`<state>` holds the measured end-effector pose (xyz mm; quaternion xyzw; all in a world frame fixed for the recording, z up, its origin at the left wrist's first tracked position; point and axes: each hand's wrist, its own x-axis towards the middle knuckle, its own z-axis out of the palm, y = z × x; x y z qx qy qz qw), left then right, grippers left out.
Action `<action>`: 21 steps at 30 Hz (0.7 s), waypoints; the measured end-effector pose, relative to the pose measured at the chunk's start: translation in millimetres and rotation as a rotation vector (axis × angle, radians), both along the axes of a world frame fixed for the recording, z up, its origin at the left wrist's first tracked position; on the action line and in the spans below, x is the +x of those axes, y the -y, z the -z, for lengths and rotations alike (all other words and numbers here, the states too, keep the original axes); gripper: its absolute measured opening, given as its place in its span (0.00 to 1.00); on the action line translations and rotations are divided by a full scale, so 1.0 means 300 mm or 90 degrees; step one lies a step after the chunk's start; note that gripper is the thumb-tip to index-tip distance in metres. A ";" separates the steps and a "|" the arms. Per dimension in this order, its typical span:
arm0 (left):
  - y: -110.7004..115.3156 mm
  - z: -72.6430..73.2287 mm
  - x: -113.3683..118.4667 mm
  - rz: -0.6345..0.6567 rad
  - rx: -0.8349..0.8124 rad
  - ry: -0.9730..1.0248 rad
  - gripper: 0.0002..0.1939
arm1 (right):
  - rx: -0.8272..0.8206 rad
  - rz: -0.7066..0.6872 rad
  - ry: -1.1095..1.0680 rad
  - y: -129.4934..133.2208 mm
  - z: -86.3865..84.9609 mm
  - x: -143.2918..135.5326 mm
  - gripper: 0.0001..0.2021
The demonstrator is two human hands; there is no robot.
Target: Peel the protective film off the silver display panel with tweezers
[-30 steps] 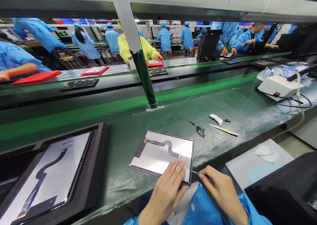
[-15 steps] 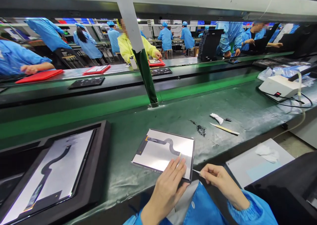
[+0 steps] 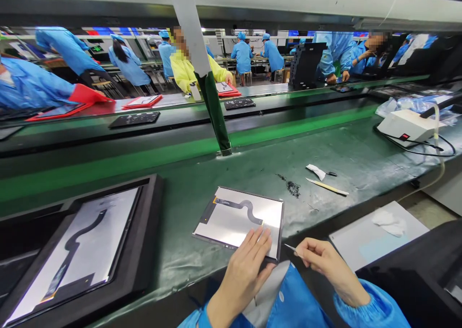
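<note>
Panel [image 3: 238, 217], silvery with a dark ribbon cable across its back, lay flat on the green bench [image 3: 339, 150] at lower centre of the frame. Left hand [image 3: 245, 265] rested open, fingers flat on the panel's near right corner. Right hand [image 3: 325, 260], just right of that corner, pinched a thin pointed tool [image 3: 290, 247] (tip off the panel's edge). Another panel sat in a black tray [image 3: 144, 251] at lower left.

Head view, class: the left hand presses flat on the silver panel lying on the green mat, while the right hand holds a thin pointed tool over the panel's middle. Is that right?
Not quite. In the head view the left hand does press the silver panel on the green mat, but the right hand holds the thin tool just off the panel's right edge.
</note>
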<state>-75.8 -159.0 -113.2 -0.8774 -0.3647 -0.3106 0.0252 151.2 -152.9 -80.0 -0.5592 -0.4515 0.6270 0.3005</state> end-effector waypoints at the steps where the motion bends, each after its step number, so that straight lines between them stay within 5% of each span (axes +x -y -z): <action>1: 0.000 0.000 0.000 0.000 0.002 -0.003 0.19 | 0.003 0.005 -0.003 0.002 -0.003 0.002 0.21; 11: -0.001 -0.001 0.004 -0.005 0.006 -0.002 0.18 | 0.027 0.030 -0.011 0.021 -0.005 0.039 0.20; 21: -0.002 0.005 0.006 -0.005 0.020 -0.007 0.18 | 0.059 0.047 0.038 0.026 -0.067 0.063 0.23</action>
